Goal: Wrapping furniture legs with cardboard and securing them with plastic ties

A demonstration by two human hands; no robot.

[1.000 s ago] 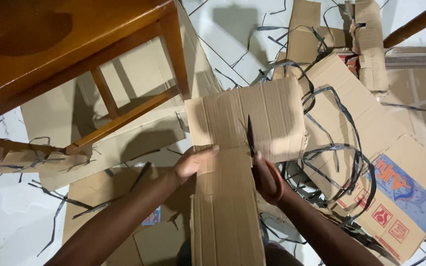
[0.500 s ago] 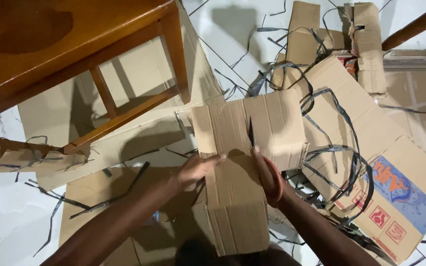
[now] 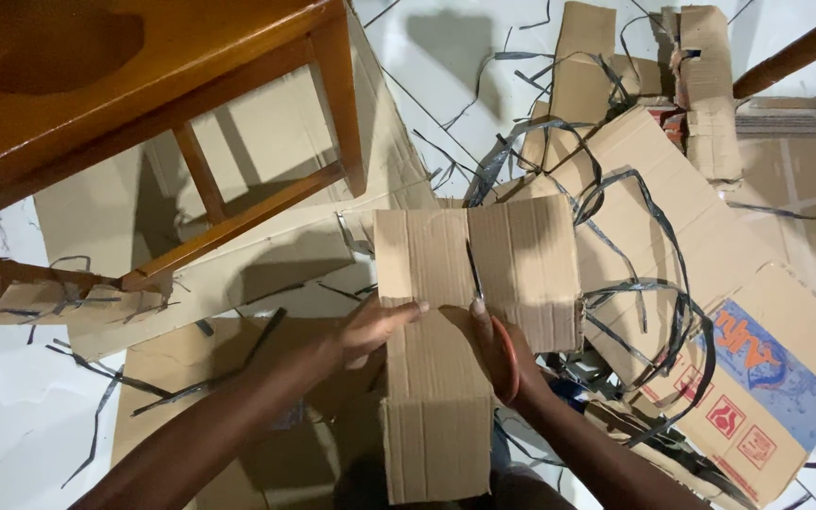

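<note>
Cardboard piece (image 3: 446, 321) held upright over the floor (image 3: 446, 57), between both hands. Left hand (image 3: 375, 331) grips its left edge, fingers closed over the front. Right hand (image 3: 493, 345) closed on scissors with an orange handle (image 3: 507, 364); dark blade (image 3: 473, 274) sits in a slit running up the panel. Since a second ago the piece has turned and dropped, and the cut looks longer. Black strapping (image 3: 635, 283) and flattened boxes (image 3: 748, 368) lie around; wooden stool (image 3: 144, 104) stands left

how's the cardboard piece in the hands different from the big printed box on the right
The cardboard piece is plain brown and held up by the left hand and right hand; the printed box has blue and red markings and lies flat on the floor, draped with black straps. Both are corrugated cardboard.
</note>
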